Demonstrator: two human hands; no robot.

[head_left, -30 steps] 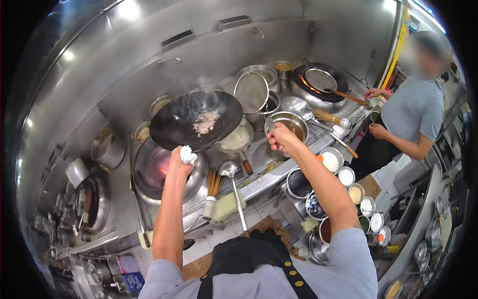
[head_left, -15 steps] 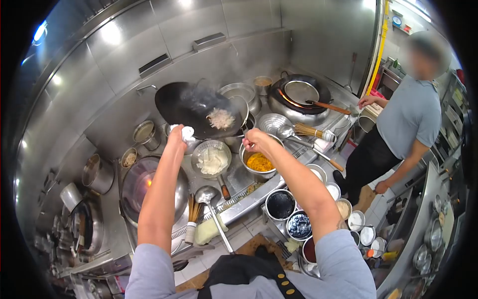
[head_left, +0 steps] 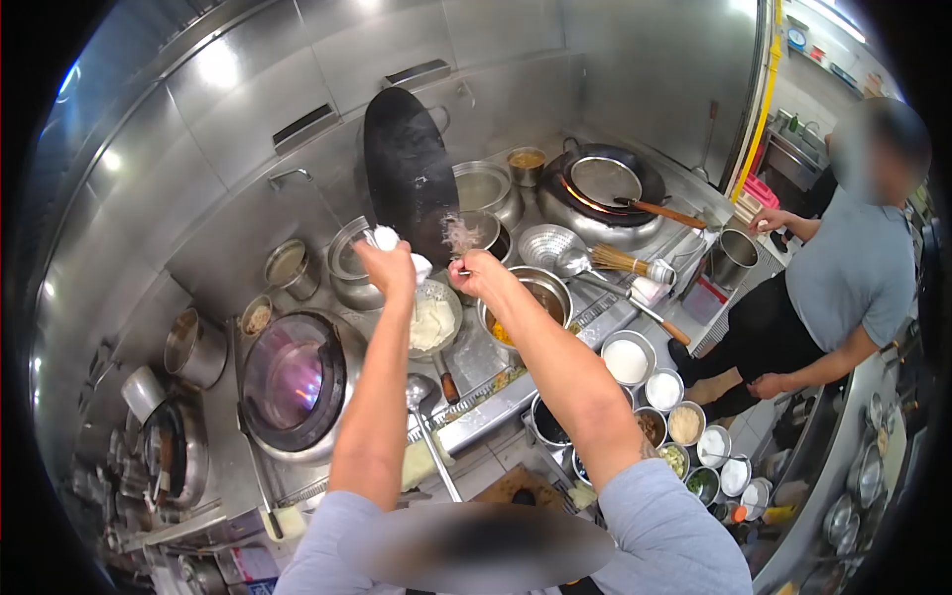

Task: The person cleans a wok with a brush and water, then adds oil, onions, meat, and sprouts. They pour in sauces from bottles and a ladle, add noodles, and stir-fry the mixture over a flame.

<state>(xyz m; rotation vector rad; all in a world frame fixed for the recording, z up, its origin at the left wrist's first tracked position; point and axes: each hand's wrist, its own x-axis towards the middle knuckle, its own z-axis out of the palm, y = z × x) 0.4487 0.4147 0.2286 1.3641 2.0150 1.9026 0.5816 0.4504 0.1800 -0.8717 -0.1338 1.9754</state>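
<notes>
My left hand [head_left: 394, 266] grips the handle of a black wok [head_left: 409, 169] through a white cloth [head_left: 385, 238]. The wok is tipped up almost on edge above the stove's back ledge. Pale shredded food [head_left: 458, 236] slides from its lower rim toward a round strainer [head_left: 488, 230]. My right hand [head_left: 480, 274] is closed on the strainer's handle, just right of the left hand. Below the hands sit a bowl of white food [head_left: 432, 323] and a steel pot with yellow contents [head_left: 529, 299].
An open burner ring [head_left: 291, 382] glows at the left, and a ladle [head_left: 422, 393] lies on the stove edge. A second wok [head_left: 605, 183] with a wooden-handled tool sits at the back right. Several seasoning bowls [head_left: 627, 359] line the right. A co-worker [head_left: 853, 283] stands there.
My left hand swung the wok from over the burner to the right and tilted it steeply. The food now spills from it. My right hand stayed on the strainer handle.
</notes>
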